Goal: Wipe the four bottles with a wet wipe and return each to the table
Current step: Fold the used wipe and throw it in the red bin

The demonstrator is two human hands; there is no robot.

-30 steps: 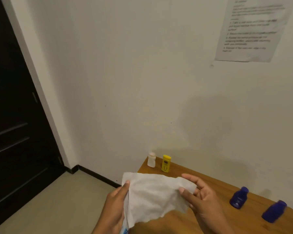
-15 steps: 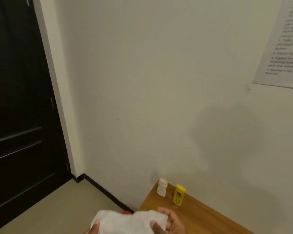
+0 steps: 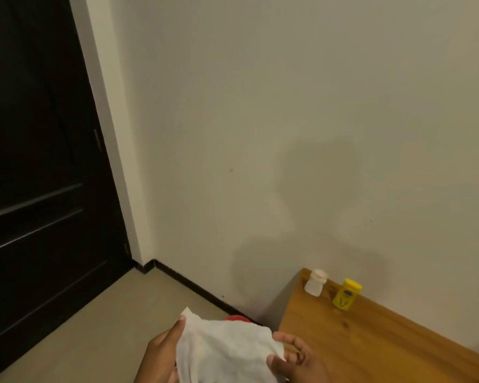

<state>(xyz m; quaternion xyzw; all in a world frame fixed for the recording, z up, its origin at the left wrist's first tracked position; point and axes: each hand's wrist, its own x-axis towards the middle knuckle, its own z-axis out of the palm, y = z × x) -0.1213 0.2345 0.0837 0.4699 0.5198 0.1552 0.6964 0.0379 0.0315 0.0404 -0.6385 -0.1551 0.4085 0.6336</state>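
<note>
Both hands pinched the wet wipe [image 3: 227,352] spread between them, left hand [image 3: 161,355] and right hand [image 3: 296,360], likely readying it; white bottle [image 3: 315,282] and yellow bottle [image 3: 346,294] stood at the wooden table [image 3: 371,341]'s far-left corner.

The wet wipe [image 3: 227,352] is plain white. One bottle [image 3: 315,282] is translucent white, the other [image 3: 345,297] bright yellow. The table [image 3: 371,341] is orange-brown wood; the door [image 3: 33,161] black.

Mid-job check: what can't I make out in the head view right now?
- Only two bottles show, the white bottle and the yellow bottle; the table runs off the right edge.
- Yellow bottle's label: too small to read.
- Red object: mostly behind the wet wipe.
- Left hand and right hand: cut by the bottom edge.
</note>
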